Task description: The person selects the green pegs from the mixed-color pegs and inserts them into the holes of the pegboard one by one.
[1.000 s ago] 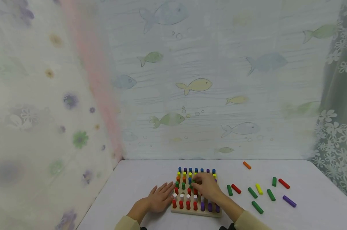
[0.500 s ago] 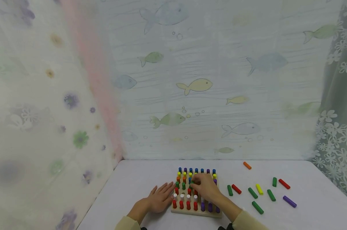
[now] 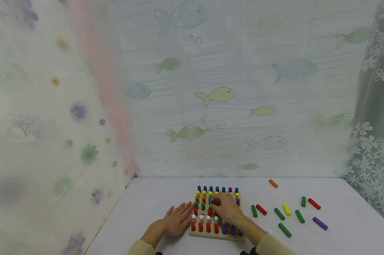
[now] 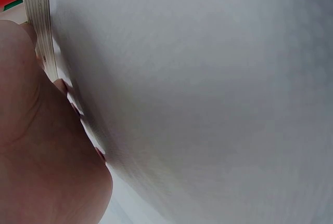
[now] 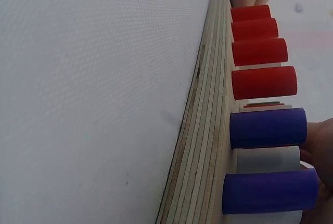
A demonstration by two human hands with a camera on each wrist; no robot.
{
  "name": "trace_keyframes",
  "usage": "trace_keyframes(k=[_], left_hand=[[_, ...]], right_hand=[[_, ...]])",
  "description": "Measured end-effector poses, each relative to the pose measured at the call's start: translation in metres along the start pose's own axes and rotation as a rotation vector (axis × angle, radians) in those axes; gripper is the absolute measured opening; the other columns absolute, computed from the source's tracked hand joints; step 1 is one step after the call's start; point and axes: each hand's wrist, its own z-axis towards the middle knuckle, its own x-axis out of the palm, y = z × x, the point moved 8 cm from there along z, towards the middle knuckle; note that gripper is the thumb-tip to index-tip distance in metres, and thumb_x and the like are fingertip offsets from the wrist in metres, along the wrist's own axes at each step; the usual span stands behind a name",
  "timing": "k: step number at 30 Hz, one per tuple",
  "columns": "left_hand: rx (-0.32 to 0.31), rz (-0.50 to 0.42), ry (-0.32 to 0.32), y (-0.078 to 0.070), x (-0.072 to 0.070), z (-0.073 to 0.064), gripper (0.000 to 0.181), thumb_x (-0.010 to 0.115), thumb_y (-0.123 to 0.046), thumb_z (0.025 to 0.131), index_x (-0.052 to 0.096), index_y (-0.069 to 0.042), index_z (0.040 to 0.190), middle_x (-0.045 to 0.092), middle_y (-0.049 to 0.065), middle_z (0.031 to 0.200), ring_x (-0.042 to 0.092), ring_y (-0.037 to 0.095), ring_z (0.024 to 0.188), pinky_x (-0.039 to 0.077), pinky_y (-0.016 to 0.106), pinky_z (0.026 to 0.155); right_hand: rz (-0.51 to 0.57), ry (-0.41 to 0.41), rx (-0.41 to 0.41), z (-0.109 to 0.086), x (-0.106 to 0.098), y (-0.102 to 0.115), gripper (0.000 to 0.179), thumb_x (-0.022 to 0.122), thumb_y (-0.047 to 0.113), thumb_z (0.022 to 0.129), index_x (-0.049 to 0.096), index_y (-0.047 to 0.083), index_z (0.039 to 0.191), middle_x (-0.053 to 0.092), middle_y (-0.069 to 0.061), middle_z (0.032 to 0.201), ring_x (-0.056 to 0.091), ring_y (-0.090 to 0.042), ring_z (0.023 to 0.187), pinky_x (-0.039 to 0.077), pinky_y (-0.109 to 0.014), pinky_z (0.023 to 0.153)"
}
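Observation:
A wooden pegboard [image 3: 217, 236] holds rows of upright coloured pegs at the front middle of the table. My right hand [image 3: 229, 209] reaches over it from the right and pinches a green peg [image 3: 211, 205] between thumb and fingertips, in the row with other green pegs. That hand hides several pegs behind and beneath it. My left hand [image 3: 178, 219] lies flat with its fingers spread, fingertips at the board's left edge. The right wrist view shows the board's layered edge [image 5: 200, 130], with red pegs [image 5: 264, 82] and purple pegs [image 5: 269, 190] standing along it.
Loose pegs lie on the white table right of the board: several green ones [image 3: 285, 230], red ones [image 3: 314, 203], a yellow one [image 3: 286, 209], a purple one [image 3: 320, 223] and an orange one [image 3: 273, 183] farthest back. Fish-printed curtains [image 3: 211, 106] hang behind the table.
My right hand has shifted slightly left and down with the green peg, which now stands more upright over its row. The left hand and the loose pegs have stayed in place.

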Motion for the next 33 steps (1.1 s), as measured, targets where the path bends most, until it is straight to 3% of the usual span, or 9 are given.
trace_keyframes(k=[12, 22, 33], left_hand=[[-0.014, 0.001, 0.01, 0.003, 0.002, 0.003, 0.066, 0.032, -0.062, 0.106, 0.024, -0.031, 0.164, 0.022, -0.007, 0.17, 0.015, 0.025, 0.158, 0.005, 0.064, 0.123], [0.002, -0.008, 0.022, -0.005, -0.002, -0.003, 0.069, 0.029, -0.064, 0.106, 0.025, -0.027, 0.164, 0.023, -0.002, 0.17, 0.017, 0.029, 0.157, 0.006, 0.066, 0.122], [0.006, -0.016, 0.005, 0.001, 0.001, 0.002, 0.068, 0.029, -0.064, 0.105, 0.025, -0.03, 0.164, 0.023, -0.004, 0.17, 0.016, 0.028, 0.157, 0.005, 0.065, 0.122]], right_hand=[[-0.023, 0.092, 0.013, -0.003, 0.002, 0.005, 0.019, 0.068, 0.017, 0.099, 0.076, 0.006, 0.113, 0.074, 0.001, 0.103, 0.063, -0.012, 0.09, 0.057, -0.036, 0.08], [0.003, 0.129, -0.007, -0.008, 0.001, 0.007, 0.016, 0.068, 0.016, 0.098, 0.075, 0.005, 0.107, 0.067, 0.007, 0.086, 0.057, -0.009, 0.076, 0.05, -0.025, 0.065], [0.023, 0.17, 0.004, -0.022, -0.016, 0.008, 0.016, 0.065, 0.016, 0.1, 0.073, 0.005, 0.109, 0.07, 0.004, 0.093, 0.064, -0.009, 0.081, 0.054, -0.024, 0.067]])
